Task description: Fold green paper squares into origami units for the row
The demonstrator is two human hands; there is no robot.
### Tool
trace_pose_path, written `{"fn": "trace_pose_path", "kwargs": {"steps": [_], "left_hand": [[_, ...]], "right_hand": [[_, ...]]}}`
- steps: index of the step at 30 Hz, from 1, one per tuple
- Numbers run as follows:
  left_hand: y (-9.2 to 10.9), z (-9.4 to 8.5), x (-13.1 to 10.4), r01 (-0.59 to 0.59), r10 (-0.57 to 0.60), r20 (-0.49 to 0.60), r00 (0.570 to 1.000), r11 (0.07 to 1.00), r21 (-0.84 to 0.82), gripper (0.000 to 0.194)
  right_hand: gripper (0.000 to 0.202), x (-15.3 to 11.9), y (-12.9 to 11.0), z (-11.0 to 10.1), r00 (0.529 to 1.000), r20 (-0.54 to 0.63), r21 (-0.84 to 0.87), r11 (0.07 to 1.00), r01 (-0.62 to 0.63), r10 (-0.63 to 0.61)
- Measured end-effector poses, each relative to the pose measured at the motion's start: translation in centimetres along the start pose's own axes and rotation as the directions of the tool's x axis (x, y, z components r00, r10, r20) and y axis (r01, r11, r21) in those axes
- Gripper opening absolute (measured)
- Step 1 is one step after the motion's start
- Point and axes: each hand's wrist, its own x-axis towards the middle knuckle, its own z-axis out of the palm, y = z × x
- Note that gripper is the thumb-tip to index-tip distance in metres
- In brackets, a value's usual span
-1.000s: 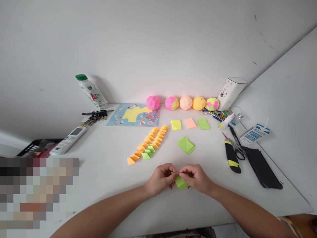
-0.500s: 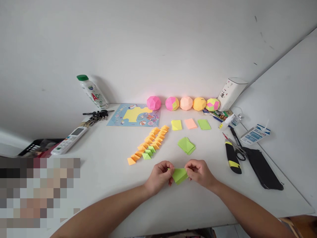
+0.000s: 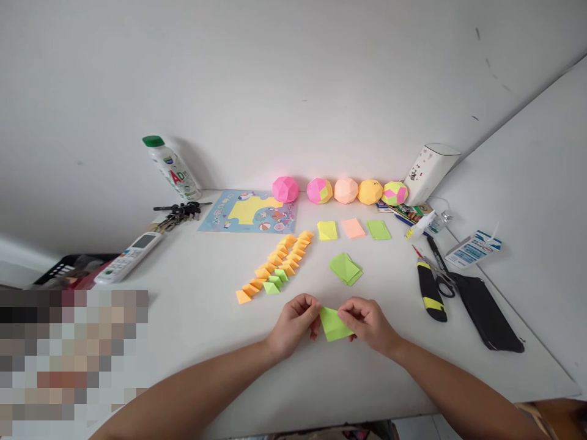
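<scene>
A square green sheet of paper with faint creases is held just over the white table, between both hands. My left hand pinches its upper left corner. On the opposite side, my right hand grips it with the thumb on top; the fingers below are partly hidden. Just beyond the hands lies a loose stack of green paper squares. Rows of folded orange paper pieces run diagonally to the left, with several folded green pieces at their near end.
Yellow, peach and green paper pads lie farther back. Faceted paper balls line the wall. At right are a box cutter, scissors and a black pouch; at left, a remote and a bottle.
The green paper has been turned and opened from a folded-looking shape to a flatter square. My right thumb has shifted left onto it, while my left hand stays nearly in place.
</scene>
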Motion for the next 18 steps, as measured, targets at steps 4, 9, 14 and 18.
{"fn": "trace_pose_path", "kwargs": {"steps": [4,9,14,18], "left_hand": [[-0.10,0.11,-0.04,-0.042,0.043,0.031,0.999,0.999,-0.033,0.036],[-0.37,0.19,0.04,-0.083,0.085,0.088,0.993,0.996,-0.023,0.040],[-0.43,-0.03,0.13,-0.057,0.058,0.103,0.993,0.998,-0.013,0.042],[-0.28,-0.05,-0.15,-0.042,0.043,0.128,0.991,0.999,-0.013,0.041]], "right_hand": [[0.027,0.03,0.01,-0.03,1.000,-0.001,0.058,0.998,-0.016,0.016],[0.027,0.16,0.21,0.10,1.000,0.007,0.134,0.991,0.005,-0.006],[0.029,0.41,0.12,0.00,0.999,0.006,0.232,0.972,-0.040,0.040],[0.027,0.58,0.20,-0.14,0.997,-0.012,0.262,0.963,-0.066,0.072]]}}
